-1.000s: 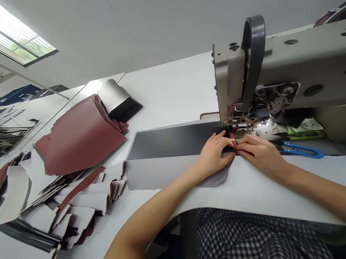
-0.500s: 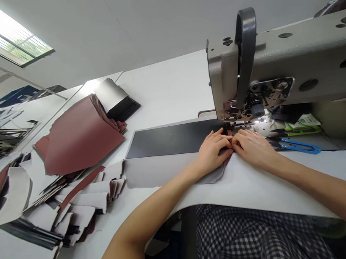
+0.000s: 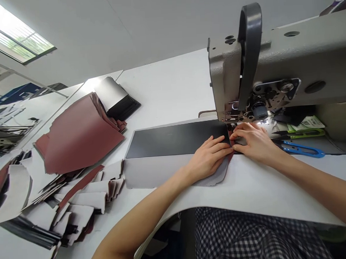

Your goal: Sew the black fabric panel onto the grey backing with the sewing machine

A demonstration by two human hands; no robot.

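A long, flat grey fabric-like sheet (image 3: 152, 173) lies on the white surface (image 3: 168, 87), left of the grey metal sewing machine (image 3: 282, 67), with a smooth black rectangular panel (image 3: 164, 139) over its far part and a narrow maroon edging (image 3: 230, 160) along its right end. The left hand (image 3: 210, 158) rests palm down across the panel and sheet near that end, fingers extended and slightly spread, gripping nothing. The right hand (image 3: 253, 141) meets the same end from the right, fingers bent, thumb and forefinger a little apart at the edging; whether they pinch it cannot be told. Both hands are close to the needle area, which sits just beyond them and is partly hidden, so the likeliest trouble is a fingertip straying under the machine's head if the right hand slides farther in. Uneven pressure from the flat left hand could skew the panel on the sheet, and a tug at the edging could pucker or misalign it. The blue-handled metal snips (image 3: 304, 149) lie just right of the right hand, with the green-handled metal snips (image 3: 307, 133) slightly beyond; a backward sweep could knock them, or bring skin against the blades. The left wrist, lying over the near side, could drag the sheet askew.
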